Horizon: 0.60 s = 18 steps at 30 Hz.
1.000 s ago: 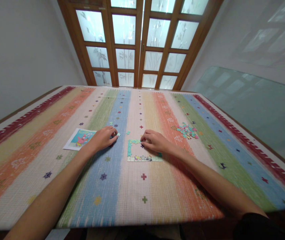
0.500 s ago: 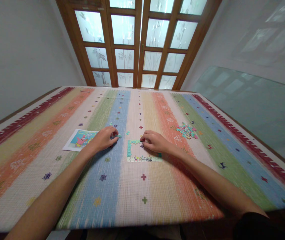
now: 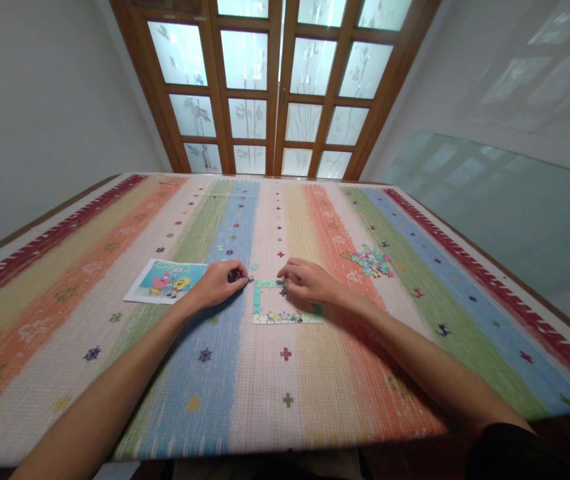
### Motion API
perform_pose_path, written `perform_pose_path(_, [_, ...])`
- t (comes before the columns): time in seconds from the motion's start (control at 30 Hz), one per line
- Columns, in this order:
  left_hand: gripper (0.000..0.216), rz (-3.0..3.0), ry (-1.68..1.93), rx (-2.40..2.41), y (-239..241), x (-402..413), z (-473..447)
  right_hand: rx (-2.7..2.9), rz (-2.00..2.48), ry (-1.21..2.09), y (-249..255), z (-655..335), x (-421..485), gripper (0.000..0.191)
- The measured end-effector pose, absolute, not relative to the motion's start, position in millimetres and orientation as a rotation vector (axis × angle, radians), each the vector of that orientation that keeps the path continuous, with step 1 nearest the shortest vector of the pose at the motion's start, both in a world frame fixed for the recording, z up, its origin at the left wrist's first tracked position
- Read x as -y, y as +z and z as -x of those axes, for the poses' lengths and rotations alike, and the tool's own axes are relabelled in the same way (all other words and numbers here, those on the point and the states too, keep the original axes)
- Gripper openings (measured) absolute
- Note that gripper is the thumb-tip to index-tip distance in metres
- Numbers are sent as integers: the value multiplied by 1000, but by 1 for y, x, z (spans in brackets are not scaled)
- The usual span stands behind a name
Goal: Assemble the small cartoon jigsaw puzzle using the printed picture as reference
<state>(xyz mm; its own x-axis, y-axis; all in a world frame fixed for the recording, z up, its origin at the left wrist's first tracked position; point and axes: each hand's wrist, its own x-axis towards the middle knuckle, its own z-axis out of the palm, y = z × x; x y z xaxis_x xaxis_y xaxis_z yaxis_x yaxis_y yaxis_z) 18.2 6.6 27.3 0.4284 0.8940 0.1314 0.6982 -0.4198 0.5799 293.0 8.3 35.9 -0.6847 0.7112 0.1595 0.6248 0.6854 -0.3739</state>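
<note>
My left hand (image 3: 223, 283) is closed, thumb and forefinger pinching a small jigsaw piece (image 3: 251, 278) just left of the partly joined jigsaw frame (image 3: 257, 310). The frame is a rectangle of linked pieces, teal at the left and top, with figures along the bottom; tablecloth shows through its middle. My right hand (image 3: 309, 281) has its fingers curled together at the frame's top edge and covers the upper right part. What its fingertips grip is too small to make out. Loose jigsaw pieces (image 3: 255, 267) lie just beyond the frame.
A picture card (image 3: 139, 292) with cartoon figures lies left of my left hand, partly behind it. To the right sits a pile of loose jigsaw pieces (image 3: 372, 261). Another loose piece (image 3: 221, 248) rests farther back on the striped tablecloth (image 3: 245, 380).
My left hand has moved right with its jigsaw piece, closer to the frame, uncovering more of the picture card. The right hand stays at the frame's top edge.
</note>
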Motion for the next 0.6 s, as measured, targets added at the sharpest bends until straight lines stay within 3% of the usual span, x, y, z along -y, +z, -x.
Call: perform_pose_path(0.6, [25, -1683, 828, -968, 27, 13, -51, 2415, 651, 291, 32, -291, -4, 15])
